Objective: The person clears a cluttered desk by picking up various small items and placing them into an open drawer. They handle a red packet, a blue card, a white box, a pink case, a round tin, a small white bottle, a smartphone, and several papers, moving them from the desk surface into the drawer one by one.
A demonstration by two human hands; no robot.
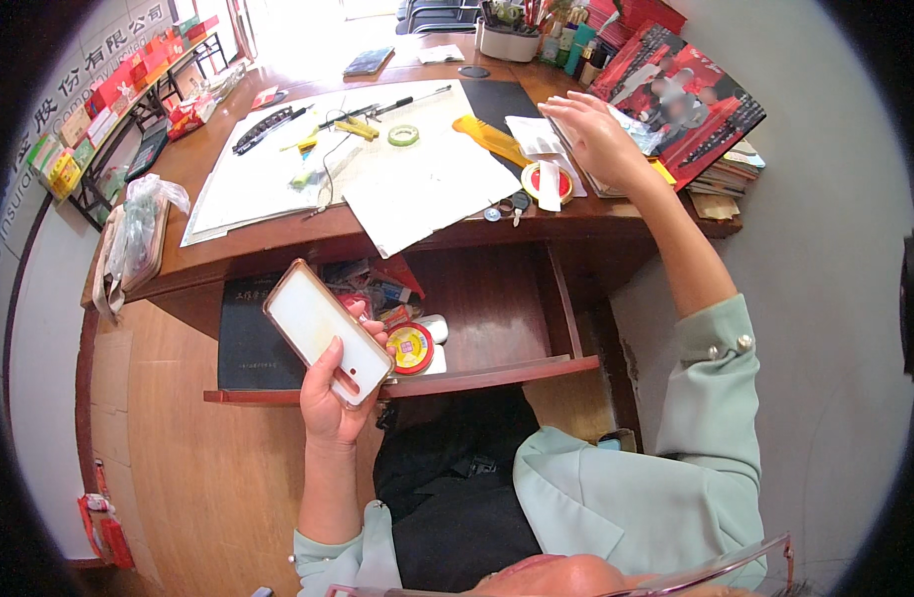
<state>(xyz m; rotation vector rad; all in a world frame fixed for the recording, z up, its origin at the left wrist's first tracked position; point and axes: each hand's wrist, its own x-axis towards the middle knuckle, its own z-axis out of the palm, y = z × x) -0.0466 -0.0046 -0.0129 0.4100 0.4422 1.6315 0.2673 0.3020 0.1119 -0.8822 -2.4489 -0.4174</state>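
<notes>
My left hand grips a white phone case with a brownish rim, tilted above the open drawer. Its thumb lies across the white face, and an oblong cutout shows near the lower end. Raised over the desk's right side, my right hand has its fingers stretched out and nothing visible in it. Close by lie white packets, a small stack of papers partly hidden by the hand, and a red-rimmed round tin. Inside the drawer are a red and yellow round tin, small packages and a black book.
White sheets cover the desk's middle, bearing a green tape roll, pens and a cable. Keys lie near the front edge. A red and black picture album leans at right. A plastic bag rests on the left corner.
</notes>
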